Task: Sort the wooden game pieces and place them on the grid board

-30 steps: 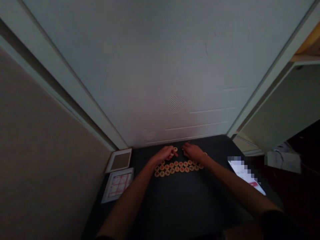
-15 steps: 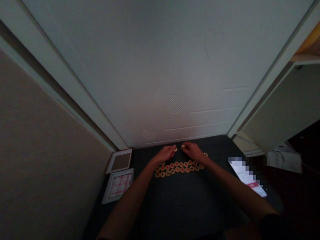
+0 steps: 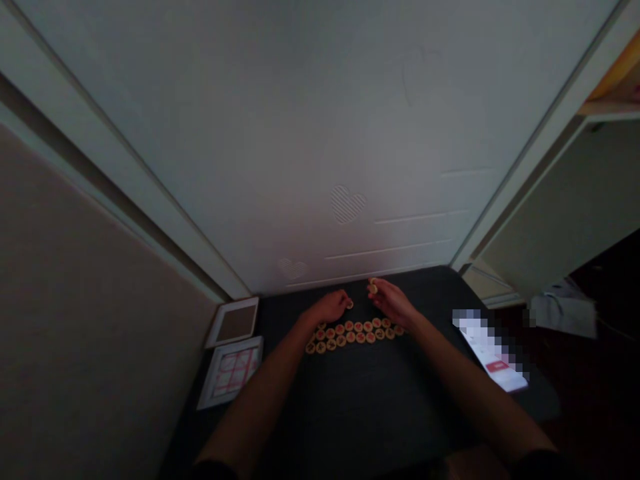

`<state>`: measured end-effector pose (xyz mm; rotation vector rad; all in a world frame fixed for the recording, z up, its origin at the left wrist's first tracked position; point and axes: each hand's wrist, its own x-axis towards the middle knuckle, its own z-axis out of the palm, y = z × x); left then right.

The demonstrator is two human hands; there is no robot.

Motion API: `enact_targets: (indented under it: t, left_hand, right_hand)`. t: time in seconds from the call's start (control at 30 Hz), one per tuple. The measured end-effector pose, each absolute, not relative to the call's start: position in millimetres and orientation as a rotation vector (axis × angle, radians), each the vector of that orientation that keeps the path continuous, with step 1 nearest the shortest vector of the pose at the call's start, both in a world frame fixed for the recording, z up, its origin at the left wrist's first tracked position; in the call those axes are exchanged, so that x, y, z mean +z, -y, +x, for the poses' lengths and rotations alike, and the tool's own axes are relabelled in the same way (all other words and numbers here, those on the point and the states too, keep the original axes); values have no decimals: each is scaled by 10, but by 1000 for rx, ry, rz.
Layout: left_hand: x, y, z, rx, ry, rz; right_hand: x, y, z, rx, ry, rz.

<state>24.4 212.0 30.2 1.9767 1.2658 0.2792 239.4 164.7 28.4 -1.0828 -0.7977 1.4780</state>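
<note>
Round wooden Chinese chess pieces (image 3: pixel 351 337) with red and dark characters lie in two close rows on the dark table. Behind the rows, my left hand (image 3: pixel 330 307) rests low with its fingertips closed on the edge of a single chess piece (image 3: pixel 350 305). My right hand (image 3: pixel 391 301) is slightly raised farther back, pinching a chess piece (image 3: pixel 373 288) between thumb and fingers; a second piece seems to sit against it. My left wrist and right forearm hide the ends of the rows.
At the left table edge lie a framed brown panel (image 3: pixel 253 323) and a white tray (image 3: pixel 206 393) with a red-lined sheet. A lit phone (image 3: pixel 500 367) lies on the right. Behind the dark table (image 3: pixel 365 413) stands a white panel (image 3: pixel 320 133) with raised hearts.
My right hand has lifted and turned, bringing the held chess piece into clearer view. My left hand stays near its place, a little lower at the piece. The view has shifted slightly.
</note>
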Motion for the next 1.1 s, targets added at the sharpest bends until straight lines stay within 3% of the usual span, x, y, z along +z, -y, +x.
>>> enact_targets:
  t: [0.57, 0.83, 1.1]
  left_hand:
    - [489, -2103, 132, 605, -1232, 1636]
    - [668, -1604, 115, 844, -1181, 1361]
    - [573, -863, 202, 902, -1303, 1239]
  right_hand:
    - [372, -1492, 2427, 1538, 761, -1121]
    - [406, -1293, 2278, 1598, 791, -1061]
    - [405, -625, 2185, 1593, 942, -1145]
